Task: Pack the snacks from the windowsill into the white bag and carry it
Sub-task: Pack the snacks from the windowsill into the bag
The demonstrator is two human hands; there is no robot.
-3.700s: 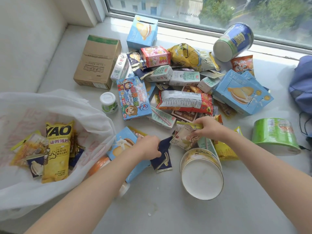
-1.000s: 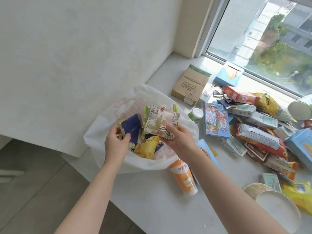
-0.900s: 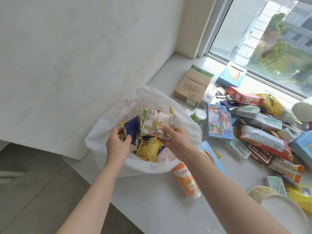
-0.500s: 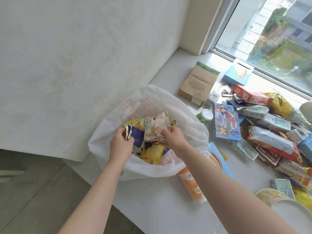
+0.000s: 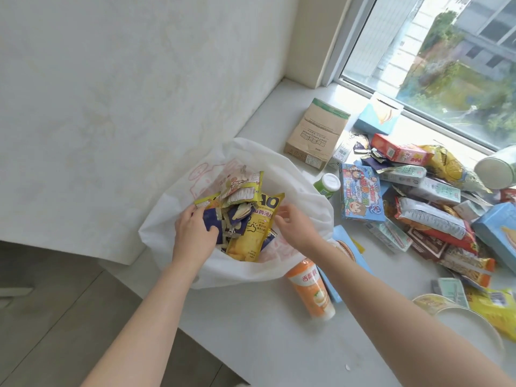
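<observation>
White bag (image 5: 304,188): soft, light, slumped open on windowsill (image 5: 265,336), part filled. Navy packets (image 5: 208,217) are pinched inside by left hand (image 5: 194,238); right hand (image 5: 296,229) is held slack-fingered, empty. Judged best lifted by gathered rim.

At the windowsill (image 5: 265,331), my left hand (image 5: 192,238) reaches into the open white bag (image 5: 296,174), fingers (image 5: 213,233) curled round a dark blue packet (image 5: 209,217) among the snacks already packed. My right hand (image 5: 296,227) hovers over the bag's mouth, fingers loose and holding nothing, just above a yellow chip bag (image 5: 257,233) lying on top. An orange bottle (image 5: 311,289) lies on its side just beside the bag, near my right forearm. Farther along the sill are a brown carton (image 5: 315,135), a small green bottle (image 5: 328,185) with a white cap, a blue cartoon-printed box (image 5: 361,194) and a heap of packets and boxes (image 5: 430,219) below the window (image 5: 446,51).
</observation>
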